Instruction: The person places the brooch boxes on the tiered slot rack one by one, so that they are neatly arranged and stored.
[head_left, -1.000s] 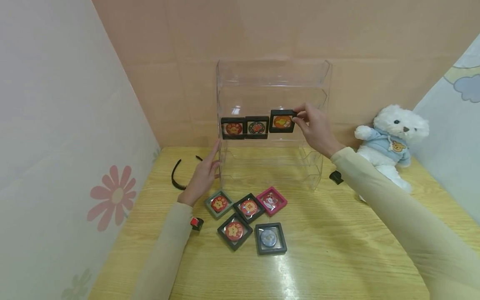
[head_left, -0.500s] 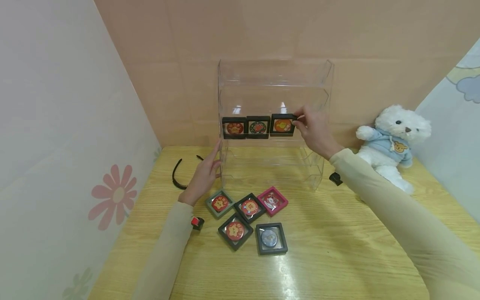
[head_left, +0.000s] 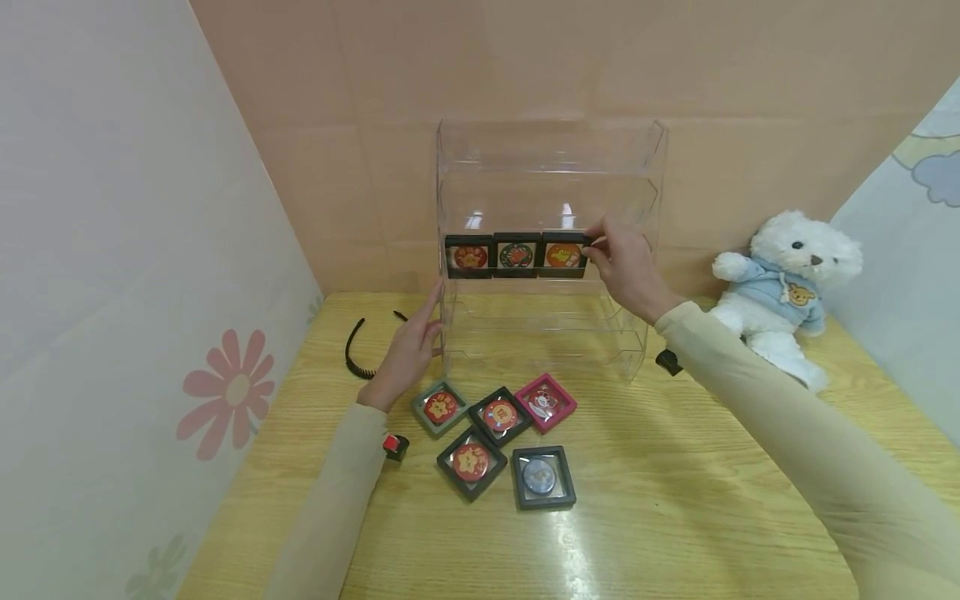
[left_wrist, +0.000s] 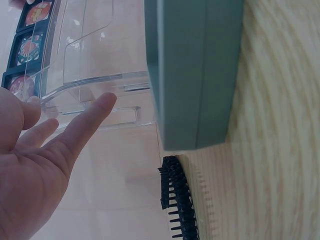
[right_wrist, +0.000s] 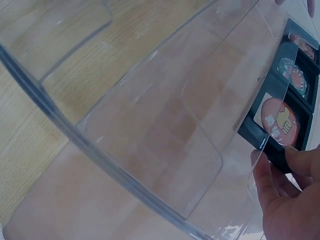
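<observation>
My right hand [head_left: 628, 265] pinches the right edge of a black square display frame [head_left: 564, 255] with an orange round badge inside. That frame sits upright on a tier of the clear acrylic rack [head_left: 543, 172], behind its low front lip. To its left, in the same row, stand a black frame with a green-and-red badge [head_left: 516, 255] and one with a red badge [head_left: 469, 257]. In the right wrist view, the thumb and fingers [right_wrist: 265, 175] hold the frame's corner. My left hand [head_left: 405, 354] rests against the rack's left side, fingers extended.
Several framed badges lie before the rack: a grey-green frame [head_left: 439, 408], a pink frame [head_left: 545, 403], a dark grey frame [head_left: 543, 477] and two black ones. A black toothed headband [head_left: 354, 354] lies left. A white teddy bear [head_left: 791, 283] sits right, near a small black object [head_left: 669, 361].
My right hand has lowered the frame with the orange badge until its top lines up with the two beside it. My left hand has stayed at the rack's side.
</observation>
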